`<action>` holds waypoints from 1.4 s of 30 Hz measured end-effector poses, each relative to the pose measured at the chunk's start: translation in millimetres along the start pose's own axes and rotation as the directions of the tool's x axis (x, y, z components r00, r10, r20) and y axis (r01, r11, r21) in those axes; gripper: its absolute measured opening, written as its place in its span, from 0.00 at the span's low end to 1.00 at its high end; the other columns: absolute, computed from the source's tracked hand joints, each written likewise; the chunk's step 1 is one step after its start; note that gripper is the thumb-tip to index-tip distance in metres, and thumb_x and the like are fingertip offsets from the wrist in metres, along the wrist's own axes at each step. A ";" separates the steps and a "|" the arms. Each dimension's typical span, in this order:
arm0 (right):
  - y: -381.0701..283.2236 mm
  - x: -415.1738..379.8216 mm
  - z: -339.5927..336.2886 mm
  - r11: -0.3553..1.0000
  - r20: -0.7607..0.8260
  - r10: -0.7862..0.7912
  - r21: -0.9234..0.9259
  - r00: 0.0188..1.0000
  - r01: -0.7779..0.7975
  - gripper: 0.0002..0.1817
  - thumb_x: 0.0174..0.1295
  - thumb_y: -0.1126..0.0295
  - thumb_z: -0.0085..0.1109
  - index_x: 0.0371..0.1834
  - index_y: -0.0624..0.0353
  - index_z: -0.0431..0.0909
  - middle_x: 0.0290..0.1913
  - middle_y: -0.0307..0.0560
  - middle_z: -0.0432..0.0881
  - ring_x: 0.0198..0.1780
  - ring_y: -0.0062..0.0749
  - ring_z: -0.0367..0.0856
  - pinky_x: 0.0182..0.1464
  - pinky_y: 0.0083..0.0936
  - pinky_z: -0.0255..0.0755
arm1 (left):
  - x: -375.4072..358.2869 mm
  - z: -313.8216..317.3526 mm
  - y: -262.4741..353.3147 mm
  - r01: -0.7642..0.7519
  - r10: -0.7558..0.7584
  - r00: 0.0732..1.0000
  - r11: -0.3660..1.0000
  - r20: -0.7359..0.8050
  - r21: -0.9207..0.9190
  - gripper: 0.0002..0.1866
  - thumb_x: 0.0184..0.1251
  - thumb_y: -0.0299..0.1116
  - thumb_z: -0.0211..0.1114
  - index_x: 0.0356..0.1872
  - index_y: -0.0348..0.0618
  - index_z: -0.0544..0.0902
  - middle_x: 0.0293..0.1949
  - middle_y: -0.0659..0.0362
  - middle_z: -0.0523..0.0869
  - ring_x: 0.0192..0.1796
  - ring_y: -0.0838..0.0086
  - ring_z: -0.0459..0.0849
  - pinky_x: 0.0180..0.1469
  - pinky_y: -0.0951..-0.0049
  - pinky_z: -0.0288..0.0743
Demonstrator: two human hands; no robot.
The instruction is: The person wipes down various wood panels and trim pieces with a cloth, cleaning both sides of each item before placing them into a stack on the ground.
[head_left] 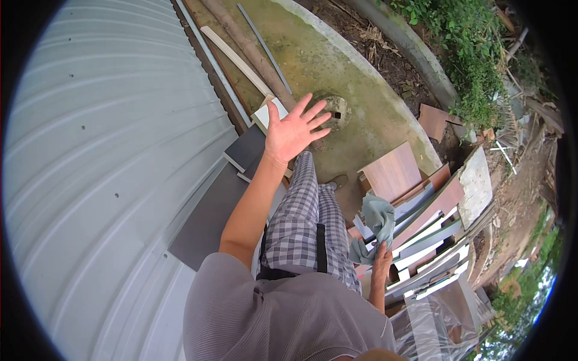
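My left hand [293, 132] is held out in front of me, palm up, with its fingers spread and nothing in it. Below it, dark grey boards [208, 216] lean or lie by the metal wall, and a white-edged board [269, 113] shows just behind the wrist. My right hand [381, 265] grips a crumpled grey-green cloth [378, 219] at my right side; the cloth hides some of its fingers. Past the cloth lies a pile of panels, with a brown wood-grain board [392, 171] at its near end.
A pale corrugated metal wall [114, 180] runs along my left. Wooden poles [241, 39] and a thin grey strip [264, 48] lie on the mossy concrete [361, 90]. A round concrete cover [331, 113] with a square hole sits ahead. Plastic sheeting [436, 319] and shrubs [463, 54] are on the right.
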State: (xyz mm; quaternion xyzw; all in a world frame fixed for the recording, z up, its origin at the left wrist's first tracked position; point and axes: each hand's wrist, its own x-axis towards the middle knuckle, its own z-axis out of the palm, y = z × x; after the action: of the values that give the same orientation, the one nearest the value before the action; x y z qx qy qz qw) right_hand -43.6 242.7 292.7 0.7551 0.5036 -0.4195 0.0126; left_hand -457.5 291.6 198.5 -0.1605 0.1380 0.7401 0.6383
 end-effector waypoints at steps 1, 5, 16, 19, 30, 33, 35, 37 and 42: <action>-3.8 -2.9 -0.7 1.000 0.006 -0.010 0.007 1.000 0.010 0.23 0.66 0.52 0.42 0.37 0.66 0.72 0.23 0.42 0.73 0.24 0.22 0.65 0.28 0.22 0.61 | -10.0 29.2 -6.0 0.014 -0.009 0.994 0.999 0.108 -0.049 0.50 0.51 0.73 0.41 0.68 0.48 0.48 0.68 0.43 0.45 0.69 0.45 0.42 0.65 0.41 0.34; -13.4 -5.2 -7.2 0.979 -0.026 -0.160 0.120 0.987 0.162 0.20 0.64 0.60 0.47 0.52 0.63 0.64 0.27 0.47 0.75 0.28 0.28 0.70 0.33 0.25 0.64 | -37.4 94.4 -26.5 0.088 -0.051 0.940 0.992 0.337 -0.096 0.52 0.48 0.76 0.39 0.69 0.49 0.47 0.69 0.44 0.42 0.70 0.46 0.39 0.65 0.40 0.30; -185.7 -79.0 -38.2 0.683 0.373 -0.563 -0.293 0.738 0.669 0.42 0.54 0.65 0.56 0.69 0.52 0.42 0.31 0.58 0.79 0.35 0.56 0.79 0.38 0.41 0.72 | -85.3 154.6 -74.1 0.138 -0.179 0.920 0.981 0.350 0.139 0.58 0.41 0.81 0.36 0.69 0.47 0.45 0.69 0.46 0.42 0.71 0.51 0.37 0.66 0.45 0.28; -219.7 -96.6 -36.1 0.441 0.467 -0.734 -0.226 0.494 0.869 0.41 0.53 0.66 0.56 0.69 0.52 0.45 0.27 0.56 0.79 0.29 0.51 0.79 0.33 0.40 0.72 | -97.1 165.7 -92.3 0.133 -0.201 0.911 0.970 0.361 0.204 0.59 0.40 0.82 0.34 0.69 0.46 0.45 0.69 0.46 0.43 0.71 0.52 0.37 0.67 0.47 0.28; -225.3 -107.9 -38.0 0.249 0.466 -0.810 -0.274 0.355 0.929 0.38 0.54 0.66 0.55 0.69 0.50 0.48 0.16 0.48 0.73 0.19 0.43 0.76 0.21 0.36 0.67 | -119.5 183.1 -124.6 0.121 -0.200 0.901 0.968 0.384 0.220 0.59 0.40 0.83 0.30 0.69 0.46 0.46 0.69 0.45 0.45 0.70 0.52 0.40 0.66 0.46 0.29; -221.6 -107.3 -40.9 0.240 0.451 -0.823 -0.276 0.346 0.930 0.39 0.53 0.65 0.55 0.68 0.51 0.48 0.14 0.49 0.73 0.19 0.44 0.76 0.23 0.37 0.68 | -117.3 186.4 -128.9 0.161 -0.225 0.886 0.969 0.405 0.185 0.58 0.41 0.82 0.29 0.69 0.49 0.47 0.69 0.46 0.45 0.70 0.53 0.39 0.66 0.46 0.26; -221.3 -106.7 -44.0 0.236 0.433 -0.835 -0.277 0.340 0.932 0.39 0.53 0.65 0.56 0.68 0.51 0.48 0.14 0.48 0.73 0.18 0.43 0.76 0.22 0.36 0.68 | -114.6 188.3 -132.2 0.192 -0.241 0.871 0.969 0.428 0.156 0.57 0.41 0.82 0.27 0.69 0.50 0.47 0.69 0.47 0.45 0.71 0.53 0.37 0.66 0.47 0.23; -222.5 -107.1 -48.6 0.230 0.392 -0.867 -0.233 0.308 0.945 0.36 0.52 0.69 0.57 0.66 0.55 0.53 0.14 0.46 0.72 0.18 0.38 0.76 0.17 0.32 0.65 | -113.0 190.4 -135.5 0.224 -0.269 0.856 0.962 0.441 0.154 0.56 0.42 0.82 0.27 0.69 0.51 0.48 0.69 0.47 0.45 0.71 0.53 0.39 0.65 0.46 0.24; -219.4 -108.7 -49.5 0.297 0.375 -0.858 -0.197 0.351 0.935 0.33 0.51 0.68 0.57 0.61 0.57 0.56 0.11 0.48 0.70 0.16 0.42 0.74 0.21 0.34 0.67 | -111.5 195.6 -139.8 0.250 -0.296 0.851 0.955 0.434 0.161 0.56 0.42 0.82 0.27 0.69 0.52 0.49 0.69 0.47 0.46 0.70 0.52 0.41 0.66 0.46 0.27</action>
State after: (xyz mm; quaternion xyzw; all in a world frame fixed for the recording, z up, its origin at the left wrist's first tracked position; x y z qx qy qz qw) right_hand -197.3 291.0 483.5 0.2768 0.9055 -0.3201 -0.0298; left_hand -316.4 291.7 422.8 0.0302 -0.0027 0.6509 0.7585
